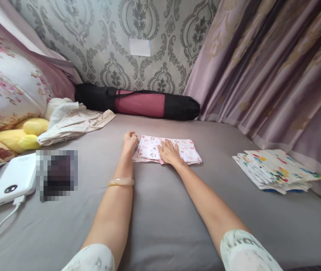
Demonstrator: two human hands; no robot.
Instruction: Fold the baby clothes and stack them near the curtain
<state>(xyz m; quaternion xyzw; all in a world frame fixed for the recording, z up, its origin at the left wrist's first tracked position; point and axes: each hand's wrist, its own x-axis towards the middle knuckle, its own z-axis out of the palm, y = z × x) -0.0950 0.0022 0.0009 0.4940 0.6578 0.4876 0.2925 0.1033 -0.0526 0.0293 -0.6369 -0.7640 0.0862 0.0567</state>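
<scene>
A folded white cloth (183,146) with a pink and dark flower print lies flat on the grey bed sheet in front of me. My right hand (169,152) rests palm down on its middle, fingers spread and straight. At the cloth's left edge is my left hand (130,141), its fingers curled inward. Their inner side faces away, so whether they pinch anything is hidden. A pale bangle (122,181) circles the left forearm.
To the right sits a folded stack of colourful printed cloths (281,169). A black and maroon long bag (140,103) lies along the wall. Leftward are a crumpled pale cloth (76,122), a yellow plush (22,135), and a white power bank (15,178) with a cable.
</scene>
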